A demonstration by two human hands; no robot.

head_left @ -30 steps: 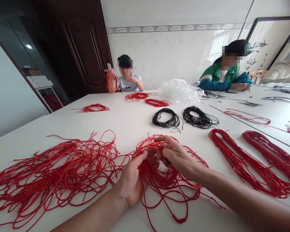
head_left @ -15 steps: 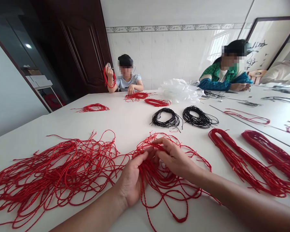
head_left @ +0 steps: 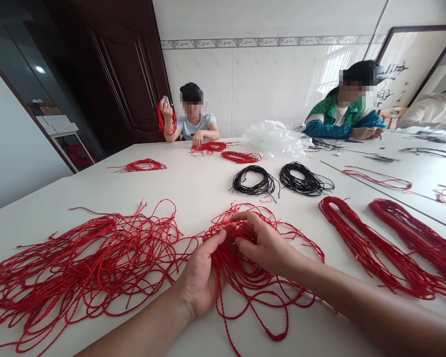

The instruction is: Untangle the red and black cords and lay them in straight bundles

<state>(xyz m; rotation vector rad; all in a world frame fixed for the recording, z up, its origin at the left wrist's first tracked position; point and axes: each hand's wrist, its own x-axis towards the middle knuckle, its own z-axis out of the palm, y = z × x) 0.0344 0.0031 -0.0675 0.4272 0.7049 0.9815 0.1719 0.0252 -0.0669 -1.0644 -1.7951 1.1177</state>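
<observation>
From the head camera, the person's left hand lies cupped on its side against a loose bunch of red braided cord, near the close edge of a white table. Its fingers stand slightly apart, their tips sunk among the strands. The right hand reaches in from the right, fingers curled close together over the top of the bunch. Cord hides the fingertips, so I cannot tell whether they pinch a strand.

The bunch sits between the hands, its thin loops trailing nearer and running into a much larger tangle of the same cord on the left. That contact looks like the weak spot: twisted cord with wiry loose ends catches easily, so a tug could drag strands from the tangle and knot them. Smoother, long red hanks lie on the right, where a stray loop could foul them.

Farther off are two coils of black cord, a crumpled clear plastic bag, and a seated person holding up red cord.
</observation>
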